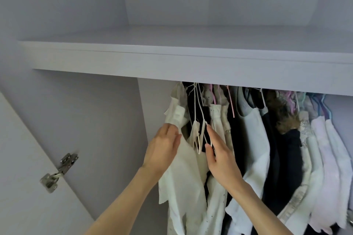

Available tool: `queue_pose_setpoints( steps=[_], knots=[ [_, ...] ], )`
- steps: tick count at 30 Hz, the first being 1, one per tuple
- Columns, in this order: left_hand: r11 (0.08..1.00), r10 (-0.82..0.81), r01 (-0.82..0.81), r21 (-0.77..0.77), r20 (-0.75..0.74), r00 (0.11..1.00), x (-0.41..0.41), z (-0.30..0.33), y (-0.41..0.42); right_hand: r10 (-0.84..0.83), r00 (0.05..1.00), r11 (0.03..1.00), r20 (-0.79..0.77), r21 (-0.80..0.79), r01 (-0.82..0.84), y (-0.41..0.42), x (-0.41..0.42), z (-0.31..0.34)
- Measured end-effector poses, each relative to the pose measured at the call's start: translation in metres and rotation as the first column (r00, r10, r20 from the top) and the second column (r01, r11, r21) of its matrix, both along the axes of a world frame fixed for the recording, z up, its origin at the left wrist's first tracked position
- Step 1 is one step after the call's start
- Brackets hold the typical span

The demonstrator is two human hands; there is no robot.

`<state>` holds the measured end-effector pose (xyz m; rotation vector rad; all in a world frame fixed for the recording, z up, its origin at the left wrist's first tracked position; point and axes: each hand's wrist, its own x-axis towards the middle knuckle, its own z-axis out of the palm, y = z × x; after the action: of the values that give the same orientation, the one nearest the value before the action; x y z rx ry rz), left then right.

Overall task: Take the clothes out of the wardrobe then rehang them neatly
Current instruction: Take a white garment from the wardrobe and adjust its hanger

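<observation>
**White tops parted on a crowded rail**

White and cream clothes (254, 139) hang packed on hangers beneath the wardrobe shelf (172, 59). The left hand (162, 147) lies on a cream blouse (183, 158) at the row's left end, fingers straight. The right hand (219, 154), fingers extended, presses beside a white hanger (198, 120). A metal hinge (59, 171) shows at left.

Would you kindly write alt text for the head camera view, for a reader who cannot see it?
Two bare hands reach into an open wardrobe: the left hand touches a cream garment at the row's left end, and the right hand lies with straight fingers against white hangers. Light and dark clothes hang crowded under a shelf.
</observation>
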<state>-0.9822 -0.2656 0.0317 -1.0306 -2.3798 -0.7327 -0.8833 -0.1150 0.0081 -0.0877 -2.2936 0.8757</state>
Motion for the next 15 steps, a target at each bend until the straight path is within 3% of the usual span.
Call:
queue_pose_setpoints(
  steps=[6, 12, 15],
  knots=[
    [0.968, 0.242, -0.25, -0.007, 0.275, 0.93, -0.025, 0.026, 0.017, 0.014, 1.0, 1.0, -0.014, -0.003, -0.014, 0.004, -0.002, -0.002],
    [0.903, 0.419, -0.364, -0.227, 0.283, 0.863, -0.045, 0.026, 0.03, 0.03, 1.0, 0.999, 0.0, -0.011, -0.03, 0.004, 0.002, 0.001],
    [0.914, 0.405, -0.383, -0.133, 0.274, 0.872, -0.048, 0.021, 0.026, 0.035, 0.999, 0.999, -0.004, -0.024, -0.035, 0.005, 0.004, 0.002]
  ],
)
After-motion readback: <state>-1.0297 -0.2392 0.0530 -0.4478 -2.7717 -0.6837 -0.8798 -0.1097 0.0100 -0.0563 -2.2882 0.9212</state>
